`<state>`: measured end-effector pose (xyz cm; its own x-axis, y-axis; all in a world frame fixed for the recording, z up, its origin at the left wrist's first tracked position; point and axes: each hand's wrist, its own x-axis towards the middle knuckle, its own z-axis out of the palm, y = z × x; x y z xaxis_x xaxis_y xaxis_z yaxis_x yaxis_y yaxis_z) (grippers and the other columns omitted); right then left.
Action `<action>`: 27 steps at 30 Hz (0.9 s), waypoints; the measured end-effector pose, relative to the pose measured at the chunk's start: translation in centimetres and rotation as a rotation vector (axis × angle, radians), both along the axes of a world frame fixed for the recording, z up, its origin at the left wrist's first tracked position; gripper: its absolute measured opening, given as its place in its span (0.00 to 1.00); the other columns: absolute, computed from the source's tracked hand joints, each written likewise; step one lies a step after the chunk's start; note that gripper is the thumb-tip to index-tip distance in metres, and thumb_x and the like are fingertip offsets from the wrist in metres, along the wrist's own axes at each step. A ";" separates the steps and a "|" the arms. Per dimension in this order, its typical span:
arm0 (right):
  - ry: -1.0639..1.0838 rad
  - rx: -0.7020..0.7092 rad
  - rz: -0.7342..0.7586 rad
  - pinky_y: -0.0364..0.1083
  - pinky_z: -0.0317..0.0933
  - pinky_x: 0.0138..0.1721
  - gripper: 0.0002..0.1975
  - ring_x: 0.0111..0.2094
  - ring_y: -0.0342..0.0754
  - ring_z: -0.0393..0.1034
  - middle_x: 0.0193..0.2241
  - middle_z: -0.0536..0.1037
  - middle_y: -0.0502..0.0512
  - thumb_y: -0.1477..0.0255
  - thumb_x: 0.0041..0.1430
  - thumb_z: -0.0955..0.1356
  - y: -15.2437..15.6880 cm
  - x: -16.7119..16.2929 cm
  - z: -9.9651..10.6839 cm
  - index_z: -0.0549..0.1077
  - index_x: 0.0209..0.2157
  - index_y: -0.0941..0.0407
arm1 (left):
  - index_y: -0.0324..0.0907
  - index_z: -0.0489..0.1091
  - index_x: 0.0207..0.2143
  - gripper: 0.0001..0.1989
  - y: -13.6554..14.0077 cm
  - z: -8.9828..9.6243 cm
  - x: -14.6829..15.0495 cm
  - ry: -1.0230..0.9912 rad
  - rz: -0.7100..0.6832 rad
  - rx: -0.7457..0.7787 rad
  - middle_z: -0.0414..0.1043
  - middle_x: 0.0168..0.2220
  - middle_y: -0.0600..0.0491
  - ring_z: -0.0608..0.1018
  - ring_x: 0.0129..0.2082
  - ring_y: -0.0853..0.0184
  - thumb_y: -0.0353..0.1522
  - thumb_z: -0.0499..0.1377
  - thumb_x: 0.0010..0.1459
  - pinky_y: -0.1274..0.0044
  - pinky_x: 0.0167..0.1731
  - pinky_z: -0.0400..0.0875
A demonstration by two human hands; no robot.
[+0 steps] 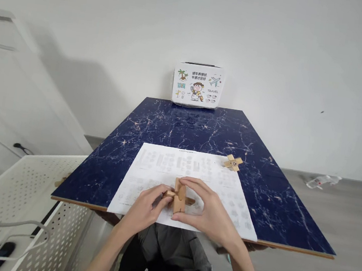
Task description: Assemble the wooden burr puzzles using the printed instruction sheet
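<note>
Blue marble-patterned bench point(188, 130) spans the head view. Left grip point(147, 205) pinches one wooden bar point(169, 194); right grip point(209, 209) clasps notched wooden blocks point(179, 204), number unclear, between both grips. Uneven finger pressure could make them slip apart. Beneath lies one printed sheet point(147, 169); one cartoon-printed case point(198, 85) stands beyond, one wooden burr puzzle point(233, 162) ahead-right.

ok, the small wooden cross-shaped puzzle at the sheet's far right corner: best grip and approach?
Likely pinch one jutting arm of the small wooden puzzle, coming from above. The arms project from its middle, giving finger and thumb opposite sides, and nothing covers its top. The right hand is nearer, but occupied.
</note>
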<state>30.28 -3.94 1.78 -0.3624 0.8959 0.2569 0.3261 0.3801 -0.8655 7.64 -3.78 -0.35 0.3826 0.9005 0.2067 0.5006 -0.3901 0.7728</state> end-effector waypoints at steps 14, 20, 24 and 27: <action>0.132 -0.036 -0.056 0.54 0.71 0.57 0.35 0.57 0.56 0.71 0.60 0.71 0.58 0.61 0.54 0.79 -0.3 -1.6 -2.8 0.69 0.61 0.48 | 0.45 0.70 0.45 0.10 0.3 -0.7 -0.1 0.058 0.049 0.040 0.77 0.41 0.52 0.78 0.40 0.63 0.37 0.50 0.74 0.74 0.44 0.69; 0.164 -0.040 -0.071 0.53 0.71 0.55 0.34 0.56 0.56 0.72 0.57 0.72 0.58 0.61 0.52 0.80 -0.3 -2.3 -3.5 0.70 0.59 0.49 | 0.46 0.73 0.42 0.09 0.5 -0.4 0.1 0.023 0.128 0.015 0.80 0.40 0.55 0.80 0.38 0.64 0.38 0.55 0.71 0.75 0.42 0.71; 0.183 -0.034 -0.055 0.52 0.71 0.55 0.34 0.54 0.55 0.73 0.57 0.72 0.56 0.62 0.53 0.79 -0.2 -2.3 -3.6 0.69 0.59 0.48 | 0.46 0.74 0.43 0.06 0.5 -0.5 0.0 -0.061 0.158 0.028 0.81 0.41 0.55 0.82 0.41 0.64 0.37 0.59 0.68 0.76 0.45 0.72; 0.176 -0.035 -0.056 0.52 0.72 0.55 0.34 0.54 0.54 0.73 0.57 0.71 0.56 0.63 0.53 0.79 -0.3 -2.3 -3.5 0.68 0.60 0.47 | 0.46 0.75 0.43 0.06 0.5 -0.4 0.0 -0.081 0.151 0.035 0.81 0.42 0.55 0.82 0.42 0.64 0.36 0.59 0.68 0.76 0.46 0.73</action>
